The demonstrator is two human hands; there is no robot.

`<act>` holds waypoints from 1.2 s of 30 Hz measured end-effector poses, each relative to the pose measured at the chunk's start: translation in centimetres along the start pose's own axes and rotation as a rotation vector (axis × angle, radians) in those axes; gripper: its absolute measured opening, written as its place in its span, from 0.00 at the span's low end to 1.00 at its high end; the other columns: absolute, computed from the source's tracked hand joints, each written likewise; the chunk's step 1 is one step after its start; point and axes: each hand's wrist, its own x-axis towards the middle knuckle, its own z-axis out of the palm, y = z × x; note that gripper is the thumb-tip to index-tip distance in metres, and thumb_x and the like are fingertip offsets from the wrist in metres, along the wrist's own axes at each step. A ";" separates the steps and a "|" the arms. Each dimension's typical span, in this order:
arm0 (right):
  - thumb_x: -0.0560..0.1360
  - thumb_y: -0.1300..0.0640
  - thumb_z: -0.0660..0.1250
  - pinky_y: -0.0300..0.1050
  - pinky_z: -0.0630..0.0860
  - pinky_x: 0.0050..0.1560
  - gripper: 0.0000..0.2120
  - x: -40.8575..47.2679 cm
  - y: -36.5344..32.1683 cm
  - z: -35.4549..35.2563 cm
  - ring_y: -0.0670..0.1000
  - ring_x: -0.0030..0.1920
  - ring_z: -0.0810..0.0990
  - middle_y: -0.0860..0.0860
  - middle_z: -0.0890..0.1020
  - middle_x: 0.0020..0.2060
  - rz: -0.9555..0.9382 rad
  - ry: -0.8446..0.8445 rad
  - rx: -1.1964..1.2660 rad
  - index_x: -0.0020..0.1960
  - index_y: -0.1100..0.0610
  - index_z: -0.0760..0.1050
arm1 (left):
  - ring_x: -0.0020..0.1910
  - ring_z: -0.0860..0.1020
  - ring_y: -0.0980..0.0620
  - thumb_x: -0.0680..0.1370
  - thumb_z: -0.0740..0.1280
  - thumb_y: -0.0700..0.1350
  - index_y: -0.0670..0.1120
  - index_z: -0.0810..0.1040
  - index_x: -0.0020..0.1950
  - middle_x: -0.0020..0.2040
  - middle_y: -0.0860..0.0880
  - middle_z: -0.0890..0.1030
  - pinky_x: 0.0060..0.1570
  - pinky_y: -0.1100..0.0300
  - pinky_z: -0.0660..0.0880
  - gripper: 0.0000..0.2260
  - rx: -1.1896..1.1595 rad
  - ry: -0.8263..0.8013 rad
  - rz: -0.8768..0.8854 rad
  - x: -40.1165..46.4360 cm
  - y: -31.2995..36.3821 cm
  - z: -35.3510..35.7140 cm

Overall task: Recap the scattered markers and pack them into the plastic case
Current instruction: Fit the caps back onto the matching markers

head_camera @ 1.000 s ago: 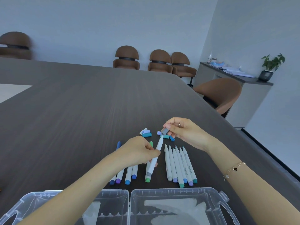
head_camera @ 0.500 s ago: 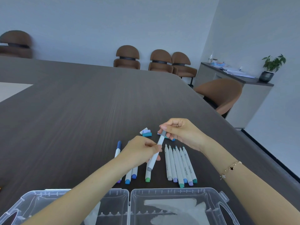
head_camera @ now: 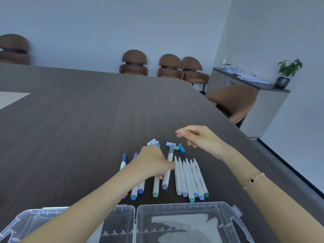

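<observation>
My left hand (head_camera: pixel 154 163) holds the grey marker (head_camera: pixel 168 168), seemingly capped; right hand (head_camera: pixel 199 139) loose, empty. Approx. five uncapped markers (head_camera: pixel 190 178) centre-frame; plastic case (head_camera: pixel 184 223) unpacked.

A grey-capped white marker (head_camera: pixel 167 170) is held slanted, just left of a row of six uncapped markers (head_camera: pixel 190 178). Capped markers (head_camera: pixel 138 187) lie further left. Loose caps (head_camera: pixel 172 145) are scattered beyond. The clear plastic case (head_camera: pixel 184 223) lies open nearest the viewer.
</observation>
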 end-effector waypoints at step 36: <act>0.77 0.59 0.67 0.39 0.76 0.52 0.08 8.3 0.5 5.1 0.46 0.48 0.80 0.50 0.83 0.48 -0.220 -0.116 -0.213 0.54 0.57 0.81 | 0.26 0.65 0.56 0.74 0.65 0.54 0.47 0.67 0.32 0.27 0.52 0.63 0.39 0.65 0.70 0.16 0.245 -0.064 -0.035 -0.8 1.7 0.4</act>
